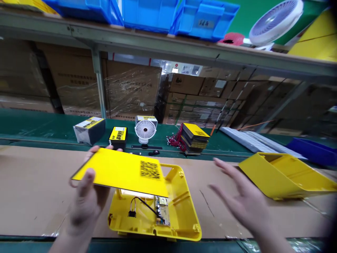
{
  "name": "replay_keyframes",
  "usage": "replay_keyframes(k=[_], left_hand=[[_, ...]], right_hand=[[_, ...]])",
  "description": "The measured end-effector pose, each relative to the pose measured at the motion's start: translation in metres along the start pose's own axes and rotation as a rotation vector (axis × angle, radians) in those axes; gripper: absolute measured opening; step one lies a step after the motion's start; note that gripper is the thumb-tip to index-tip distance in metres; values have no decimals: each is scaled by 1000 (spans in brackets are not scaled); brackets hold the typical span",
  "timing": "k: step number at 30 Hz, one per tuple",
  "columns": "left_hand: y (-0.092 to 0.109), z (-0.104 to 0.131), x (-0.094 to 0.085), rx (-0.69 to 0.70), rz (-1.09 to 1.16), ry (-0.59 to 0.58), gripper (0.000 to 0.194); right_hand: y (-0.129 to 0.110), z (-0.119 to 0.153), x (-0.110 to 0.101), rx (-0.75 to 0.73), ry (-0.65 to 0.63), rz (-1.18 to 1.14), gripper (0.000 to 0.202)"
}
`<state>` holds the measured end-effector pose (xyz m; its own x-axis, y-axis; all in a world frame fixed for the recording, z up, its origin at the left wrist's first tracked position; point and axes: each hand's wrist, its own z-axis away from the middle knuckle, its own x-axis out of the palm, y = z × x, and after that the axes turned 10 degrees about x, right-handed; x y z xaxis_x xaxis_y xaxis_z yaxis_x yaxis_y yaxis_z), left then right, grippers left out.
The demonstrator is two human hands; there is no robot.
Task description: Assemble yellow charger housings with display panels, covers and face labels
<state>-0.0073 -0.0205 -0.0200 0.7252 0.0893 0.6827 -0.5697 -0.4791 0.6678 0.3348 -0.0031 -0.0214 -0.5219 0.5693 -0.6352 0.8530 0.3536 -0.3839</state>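
Observation:
My left hand (88, 191) grips a flat yellow panel (118, 170) by its left end, thumb on top and fingers behind. The panel has a printed QR code and is tilted above an open yellow plastic housing (186, 203). Inside that housing sit a small circuit board (162, 211), a black connector (132, 213) and dark wires. Part of the housing's far left is hidden under the panel. To the right of the housing, my right hand (242, 196) hangs over the cardboard with fingers apart and nothing in it; it is slightly blurred.
Another yellow housing (273, 175) lies at the right. Behind stand a stack of yellow panels (196, 135) with red wires, a small white fan (145, 130) and boxed units (90, 130). Blue bins (150, 15) line the shelf overhead. Cardboard (34, 196) covers the bench.

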Motion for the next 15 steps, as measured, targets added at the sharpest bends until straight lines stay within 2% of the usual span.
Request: replay_keyframes(k=[1, 3, 5, 8, 10, 12, 15], left_hand=[[-8, 1, 4, -69, 45, -39, 53], [-19, 0, 10, -195, 92, -128, 55], [-26, -8, 9, -241, 51, -218, 55], [-34, -32, -5, -197, -245, -289, 62], [-43, -47, -18, -173, -527, -287, 63], [-54, -58, -28, -182, -707, -283, 53], [-68, -62, -34, -173, -788, -249, 43]], right_hand=[[-17, -3, 10, -64, -124, -23, 63], [-49, -9, 24, -263, -293, -174, 51], [-68, -18, 33, -301, -301, -334, 38], [-67, -36, 46, -23, -251, -417, 19], [-59, -47, 58, 114, -304, -411, 17], [-54, -55, 71, 145, -364, -431, 20], [-53, -62, 89, 162, -399, -450, 21]])
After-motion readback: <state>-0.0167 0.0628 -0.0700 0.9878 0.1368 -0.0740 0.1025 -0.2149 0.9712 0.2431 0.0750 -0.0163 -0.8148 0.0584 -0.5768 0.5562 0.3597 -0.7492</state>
